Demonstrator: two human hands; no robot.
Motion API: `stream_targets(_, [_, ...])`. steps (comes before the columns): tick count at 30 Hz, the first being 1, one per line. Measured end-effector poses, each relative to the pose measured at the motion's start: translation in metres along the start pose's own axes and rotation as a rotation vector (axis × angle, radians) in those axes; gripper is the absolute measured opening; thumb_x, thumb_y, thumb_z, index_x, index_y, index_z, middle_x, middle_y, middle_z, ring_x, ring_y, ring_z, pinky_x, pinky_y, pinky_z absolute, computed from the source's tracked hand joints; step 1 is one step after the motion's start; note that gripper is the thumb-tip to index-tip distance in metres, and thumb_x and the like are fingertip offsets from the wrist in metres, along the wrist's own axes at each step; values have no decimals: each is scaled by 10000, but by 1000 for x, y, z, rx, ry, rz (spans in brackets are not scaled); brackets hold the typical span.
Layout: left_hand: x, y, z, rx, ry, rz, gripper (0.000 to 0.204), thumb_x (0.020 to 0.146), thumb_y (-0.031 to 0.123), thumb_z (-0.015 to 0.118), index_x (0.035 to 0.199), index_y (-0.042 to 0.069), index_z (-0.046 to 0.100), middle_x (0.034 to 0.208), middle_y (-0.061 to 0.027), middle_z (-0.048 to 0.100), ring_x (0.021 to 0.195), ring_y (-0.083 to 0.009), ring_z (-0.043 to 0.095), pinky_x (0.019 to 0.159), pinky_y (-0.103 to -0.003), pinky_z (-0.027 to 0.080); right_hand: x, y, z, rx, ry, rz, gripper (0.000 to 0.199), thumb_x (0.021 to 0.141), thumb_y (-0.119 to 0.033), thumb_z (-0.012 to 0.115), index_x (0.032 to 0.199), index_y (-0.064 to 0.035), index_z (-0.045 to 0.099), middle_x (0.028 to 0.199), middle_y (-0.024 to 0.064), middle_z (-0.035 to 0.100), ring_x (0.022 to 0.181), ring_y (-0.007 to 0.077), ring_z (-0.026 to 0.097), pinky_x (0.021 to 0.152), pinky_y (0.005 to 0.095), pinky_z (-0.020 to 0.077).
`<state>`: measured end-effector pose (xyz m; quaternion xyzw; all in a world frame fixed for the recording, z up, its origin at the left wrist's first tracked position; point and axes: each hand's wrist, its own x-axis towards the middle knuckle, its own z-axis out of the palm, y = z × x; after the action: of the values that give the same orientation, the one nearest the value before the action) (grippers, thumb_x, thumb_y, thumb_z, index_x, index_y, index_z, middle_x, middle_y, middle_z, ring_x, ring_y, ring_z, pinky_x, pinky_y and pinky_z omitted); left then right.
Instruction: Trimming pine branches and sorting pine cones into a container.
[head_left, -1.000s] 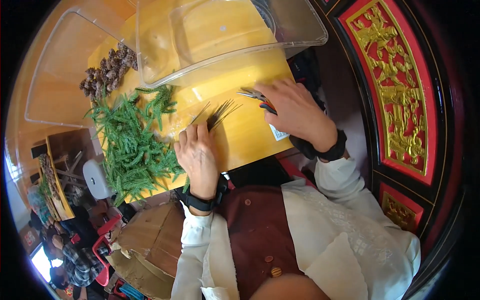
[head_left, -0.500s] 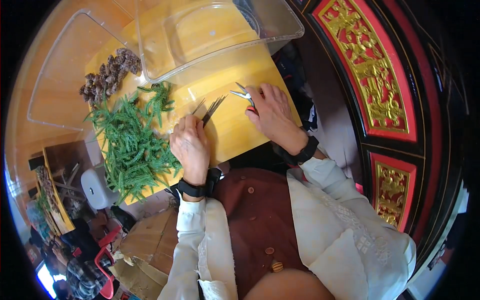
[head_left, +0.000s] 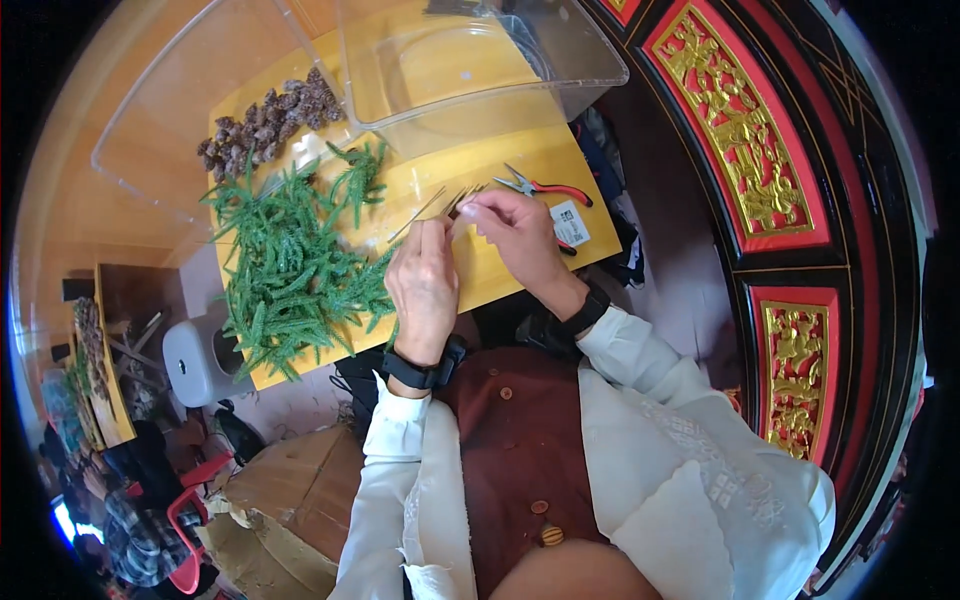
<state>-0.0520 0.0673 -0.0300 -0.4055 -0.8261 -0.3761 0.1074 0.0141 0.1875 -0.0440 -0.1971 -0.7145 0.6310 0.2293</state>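
My left hand (head_left: 425, 285) is closed around a bunch of thin dark wire-like sticks (head_left: 465, 195), whose tips stick out above the fingers. Right beside it, my right hand (head_left: 520, 240) pinches at the same bunch with thumb and forefinger. One separate thin stick (head_left: 417, 214) slants off to the left of the bunch. The pliers (head_left: 560, 190), with red handles and open jaws, lie on the table beyond my right hand, partly covered by it. A white printed card (head_left: 571, 224) lies by their handles.
Green artificial fir sprigs (head_left: 295, 285) are heaped on the left of the yellow table (head_left: 440, 165). Brown pine cones (head_left: 270, 120) sit behind them. A clear plastic bin (head_left: 480, 105) stands at the back. Below left are a grey stool (head_left: 190, 362) and a cardboard box (head_left: 290, 490).
My right hand has let go of the pliers, which now lie on the table, and has moved left to the sticks in my left hand. The white card has come into sight.
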Motion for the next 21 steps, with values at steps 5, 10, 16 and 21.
stream_targets(5, [0,0,-8,-20,-49,33,131,781,8,613,893,49,560,775,-146,584,661,-336,588,580,-401,466,-2,8,12,225,-25,58,138,937,-137,543,953,-6,582,902,61,656,826,96,613,742,225,473])
stream_targets(10, [-5,-12,-31,60,-51,-67,182,798,75,647,963,55,573,804,-124,608,661,-299,610,589,-394,480,-8,-5,-2,442,119,39,147,980,-186,459,969,-46,501,910,107,655,839,184,655,755,280,518])
stream_targets(16, [37,-36,-67,357,15,-49,134,839,85,583,969,55,571,905,-142,615,710,-316,630,610,-414,490,-31,-13,-32,597,199,197,146,985,-194,459,958,-57,502,679,11,504,513,80,503,469,191,406])
stream_targets(21, [74,-70,-56,658,-73,4,131,784,14,525,871,70,605,858,-156,606,704,-342,632,571,-418,501,-61,-2,-35,566,158,367,147,984,-199,468,943,-73,533,630,-44,391,446,12,291,383,163,213])
